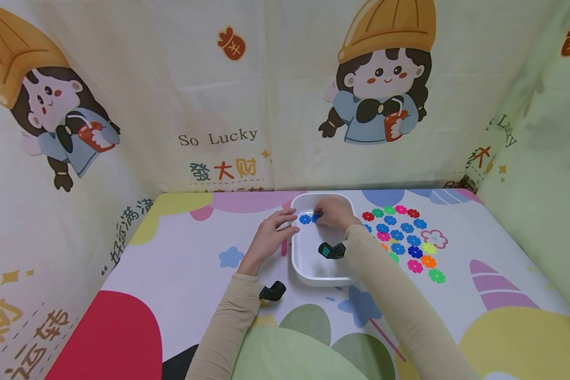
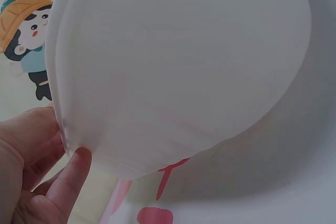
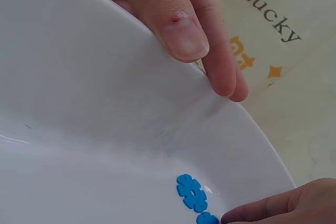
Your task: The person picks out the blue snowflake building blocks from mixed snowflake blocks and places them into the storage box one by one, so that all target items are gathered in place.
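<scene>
Head: bright, even light | left wrist: dim — soft shadow beside tray [image 2: 178, 66] | right wrist: greyish, faint glint

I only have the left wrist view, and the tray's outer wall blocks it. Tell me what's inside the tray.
Observer: Two blue pieces, flower-shaped, show inside the tray, side by side near its far end.

Operator: Report the right hand.

Observer: The right hand reaches into the tray, its fingertips at the right-hand one of those two pieces.

Operator: Now give me the table to the right of the tray.

Observer: A spread of loose pieces in blue, pink, red, green, orange and yellow lies there on the table, partly hidden by the right sleeve.
</scene>
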A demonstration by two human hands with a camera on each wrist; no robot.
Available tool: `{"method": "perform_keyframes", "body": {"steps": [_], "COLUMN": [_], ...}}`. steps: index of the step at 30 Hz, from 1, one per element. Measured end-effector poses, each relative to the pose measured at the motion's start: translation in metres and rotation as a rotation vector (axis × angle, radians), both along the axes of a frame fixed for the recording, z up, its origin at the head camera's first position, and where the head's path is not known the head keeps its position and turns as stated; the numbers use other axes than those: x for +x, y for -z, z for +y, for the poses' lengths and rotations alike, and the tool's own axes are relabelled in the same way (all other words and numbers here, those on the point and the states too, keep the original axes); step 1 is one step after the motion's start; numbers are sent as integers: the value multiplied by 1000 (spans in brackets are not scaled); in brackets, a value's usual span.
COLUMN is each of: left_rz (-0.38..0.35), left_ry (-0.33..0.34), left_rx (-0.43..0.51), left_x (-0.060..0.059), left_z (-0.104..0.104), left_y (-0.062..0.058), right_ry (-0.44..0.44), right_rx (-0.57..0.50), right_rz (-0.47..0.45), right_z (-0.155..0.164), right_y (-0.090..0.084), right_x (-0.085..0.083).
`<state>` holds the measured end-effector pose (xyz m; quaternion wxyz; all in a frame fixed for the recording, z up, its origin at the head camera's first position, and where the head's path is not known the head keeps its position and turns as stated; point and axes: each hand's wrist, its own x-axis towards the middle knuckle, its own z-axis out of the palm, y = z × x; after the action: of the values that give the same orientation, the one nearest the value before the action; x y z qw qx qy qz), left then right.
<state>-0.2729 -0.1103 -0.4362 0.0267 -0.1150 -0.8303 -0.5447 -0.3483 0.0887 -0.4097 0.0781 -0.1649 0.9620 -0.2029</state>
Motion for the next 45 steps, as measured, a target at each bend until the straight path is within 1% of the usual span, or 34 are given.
{"method": "perform_keyframes", "body": {"steps": [10, 19, 23, 27, 29, 34, 40, 45], "left_rz": [-9, -7, -8, -12, -14, -15, -6, -2], "left_ry": [-3, -5, -1, 0, -4, -10, -19, -17], "left_rx": [-9, -19, -12, -6, -6, -10, -17, -11], "left_x": [0, 1, 0, 0, 0, 0, 1, 0], "left_z": [1, 2, 2, 2, 1, 0, 0, 0], "left_y": [-1, -2, -2, -1, -1, 0, 0, 1], "right_ry": [-2, 1, 2, -1, -17, -59, -3, 48], "right_rx": [-12, -12, 2, -25, -43, -78, -164, -212], "right_rz": [-14, -13, -8, -37, -45, 13, 28, 31], "right_z": [1, 2, 4, 9, 12, 24, 47, 69], "right_y": [-1, 0, -3, -12, -18, -33, -43, -49], "right_x": [2, 0, -1, -1, -1, 3, 15, 28]}}
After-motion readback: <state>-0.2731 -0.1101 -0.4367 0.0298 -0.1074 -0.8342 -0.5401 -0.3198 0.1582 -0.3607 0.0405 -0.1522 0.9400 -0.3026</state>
